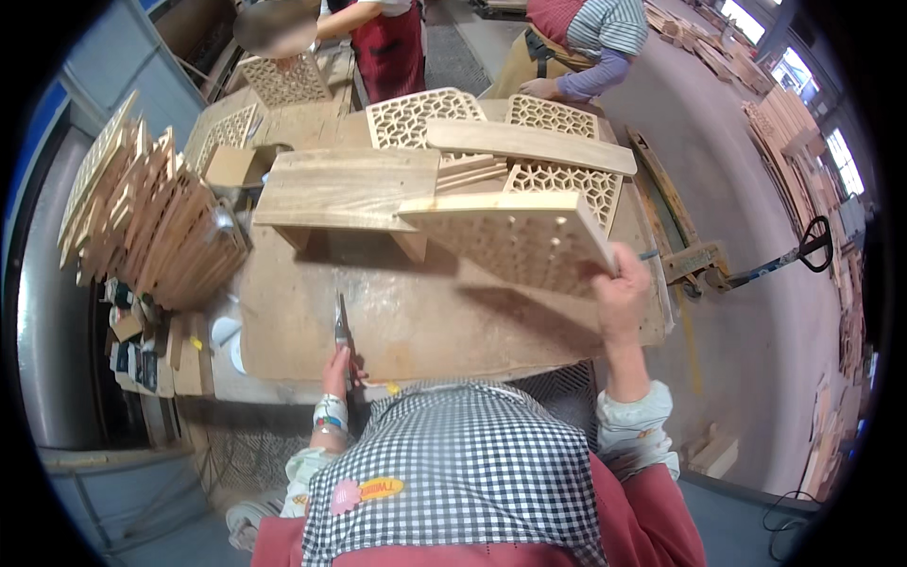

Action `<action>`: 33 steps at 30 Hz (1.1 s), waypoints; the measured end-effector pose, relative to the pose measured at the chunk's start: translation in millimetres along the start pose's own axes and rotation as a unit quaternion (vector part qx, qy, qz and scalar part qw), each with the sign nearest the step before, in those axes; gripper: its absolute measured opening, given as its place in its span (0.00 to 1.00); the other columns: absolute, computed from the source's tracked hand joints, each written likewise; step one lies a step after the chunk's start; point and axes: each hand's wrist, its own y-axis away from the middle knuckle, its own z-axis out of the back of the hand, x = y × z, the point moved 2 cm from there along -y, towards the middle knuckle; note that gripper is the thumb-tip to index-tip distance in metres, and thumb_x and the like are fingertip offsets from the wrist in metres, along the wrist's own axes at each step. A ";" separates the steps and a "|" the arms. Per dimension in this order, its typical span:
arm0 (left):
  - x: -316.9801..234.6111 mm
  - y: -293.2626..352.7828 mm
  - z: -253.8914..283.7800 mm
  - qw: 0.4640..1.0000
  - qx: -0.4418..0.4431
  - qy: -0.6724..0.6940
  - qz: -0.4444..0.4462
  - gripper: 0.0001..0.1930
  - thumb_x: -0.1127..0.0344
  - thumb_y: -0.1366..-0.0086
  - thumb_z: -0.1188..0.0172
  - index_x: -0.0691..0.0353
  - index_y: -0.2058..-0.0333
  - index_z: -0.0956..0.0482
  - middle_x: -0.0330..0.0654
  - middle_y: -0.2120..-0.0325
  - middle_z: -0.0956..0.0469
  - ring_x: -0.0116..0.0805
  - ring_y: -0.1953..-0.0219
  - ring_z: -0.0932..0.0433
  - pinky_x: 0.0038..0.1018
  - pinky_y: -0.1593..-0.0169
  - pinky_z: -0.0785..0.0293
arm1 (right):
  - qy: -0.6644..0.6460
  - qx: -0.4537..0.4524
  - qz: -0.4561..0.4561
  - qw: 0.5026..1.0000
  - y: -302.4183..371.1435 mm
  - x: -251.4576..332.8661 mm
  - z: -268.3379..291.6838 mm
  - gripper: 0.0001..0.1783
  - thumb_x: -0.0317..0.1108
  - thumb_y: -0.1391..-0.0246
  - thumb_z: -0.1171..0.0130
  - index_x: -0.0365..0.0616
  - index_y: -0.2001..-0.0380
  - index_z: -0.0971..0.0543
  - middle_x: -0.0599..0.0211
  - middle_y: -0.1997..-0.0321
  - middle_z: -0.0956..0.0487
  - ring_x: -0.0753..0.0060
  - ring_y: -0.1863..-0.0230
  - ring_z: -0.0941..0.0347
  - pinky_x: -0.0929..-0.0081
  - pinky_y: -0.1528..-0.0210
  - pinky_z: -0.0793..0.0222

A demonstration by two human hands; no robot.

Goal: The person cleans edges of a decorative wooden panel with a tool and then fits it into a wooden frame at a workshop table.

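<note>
My right hand (624, 288) is closed on the right edge of a wooden lattice panel (515, 248), pierced with many holes and slightly blurred. The panel is tilted above the worktable (283, 345), and its left corner overlaps the end of a low wooden stand (345, 184); whether they touch I cannot tell. In my left hand (337, 370), near the table's front edge, is a slim grey tool (341, 321) with a pointed tip aimed away from me. Its exact kind is not clear.
Behind the stand lie more lattice panels (416, 113) and a long curved board (529, 145). Stacked wooden pieces (161, 217) fill the left side. Two people in red (389, 52) and striped clothing (609, 28) stand across the table. A pallet jack (699, 260) is at the right.
</note>
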 end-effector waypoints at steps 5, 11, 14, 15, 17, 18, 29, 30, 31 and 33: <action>-3.3 2.3 -9.1 1.000 0.020 0.018 -0.007 0.19 0.47 0.30 0.40 0.58 0.57 0.24 0.38 0.78 0.26 0.31 0.80 0.21 0.23 0.80 0.28 | -0.034 -0.026 0.077 0.996 -24.2 73.8 15.1 0.12 0.16 0.49 0.33 0.36 0.61 0.19 0.73 0.67 0.20 0.81 0.65 0.26 0.81 0.60 0.28; -1.7 6.4 -7.3 0.998 0.015 0.057 0.003 0.17 0.49 0.30 0.41 0.59 0.60 0.26 0.38 0.78 0.28 0.32 0.79 0.22 0.23 0.79 0.30 | -0.143 -0.033 0.106 0.983 -35.8 106.3 12.0 0.10 0.22 0.42 0.35 0.37 0.57 0.20 0.75 0.64 0.20 0.84 0.63 0.27 0.84 0.58 0.31; -3.5 11.0 -9.5 0.996 0.021 0.086 0.002 0.17 0.50 0.30 0.41 0.59 0.59 0.27 0.38 0.77 0.29 0.32 0.79 0.23 0.23 0.79 0.31 | -0.160 -0.055 0.087 0.982 -36.9 109.7 14.8 0.11 0.22 0.44 0.36 0.36 0.56 0.20 0.74 0.63 0.19 0.83 0.61 0.26 0.83 0.57 0.30; -4.1 13.0 -9.7 0.996 0.016 0.089 0.007 0.17 0.51 0.30 0.40 0.59 0.58 0.27 0.38 0.77 0.29 0.32 0.79 0.24 0.23 0.79 0.30 | -0.162 -0.073 0.090 0.980 -39.3 111.9 12.5 0.11 0.23 0.46 0.37 0.36 0.57 0.20 0.73 0.64 0.19 0.82 0.61 0.26 0.82 0.56 0.30; -4.3 15.5 -9.9 0.995 0.018 0.097 0.000 0.17 0.51 0.30 0.40 0.60 0.58 0.27 0.38 0.76 0.29 0.32 0.79 0.24 0.23 0.79 0.30 | -0.179 -0.067 0.108 0.976 -40.8 103.6 14.4 0.11 0.23 0.46 0.37 0.37 0.59 0.20 0.73 0.64 0.19 0.82 0.62 0.26 0.81 0.55 0.30; -4.3 16.1 -9.3 0.995 0.019 0.100 -0.004 0.17 0.51 0.30 0.40 0.60 0.58 0.27 0.38 0.76 0.29 0.31 0.78 0.23 0.23 0.79 0.30 | -0.187 -0.065 0.117 0.973 -41.1 101.3 13.9 0.10 0.23 0.47 0.37 0.37 0.59 0.20 0.73 0.64 0.19 0.82 0.62 0.26 0.81 0.54 0.30; 2.2 9.4 -5.2 0.995 0.028 0.092 -0.013 0.17 0.50 0.30 0.39 0.60 0.60 0.26 0.37 0.78 0.29 0.31 0.80 0.23 0.23 0.78 0.29 | -0.336 -0.019 0.014 0.941 0.0 26.3 1.5 0.21 0.20 0.43 0.36 0.40 0.46 0.23 0.69 0.49 0.20 0.75 0.47 0.26 0.71 0.41 0.31; -2.0 9.8 -6.9 0.996 0.031 0.086 -0.015 0.17 0.50 0.30 0.39 0.60 0.60 0.26 0.37 0.78 0.29 0.31 0.79 0.23 0.23 0.78 0.29 | -0.341 0.014 -0.015 0.940 4.6 10.9 -6.5 0.22 0.17 0.45 0.36 0.40 0.46 0.22 0.71 0.50 0.20 0.78 0.49 0.26 0.73 0.42 0.30; -4.2 12.5 -8.5 0.996 0.031 0.084 -0.006 0.17 0.50 0.30 0.39 0.60 0.60 0.26 0.38 0.77 0.28 0.31 0.79 0.23 0.23 0.78 0.29 | -0.329 0.018 -0.040 0.943 9.8 -1.6 -13.3 0.22 0.16 0.46 0.36 0.41 0.48 0.22 0.71 0.51 0.19 0.78 0.50 0.26 0.74 0.43 0.30; -6.6 13.0 -9.2 0.997 0.022 0.078 -0.002 0.18 0.50 0.30 0.39 0.60 0.59 0.26 0.38 0.77 0.28 0.31 0.79 0.23 0.23 0.78 0.28 | -0.306 0.028 -0.083 0.948 16.2 -9.8 -33.7 0.21 0.15 0.47 0.36 0.42 0.50 0.21 0.72 0.53 0.19 0.79 0.53 0.25 0.77 0.45 0.29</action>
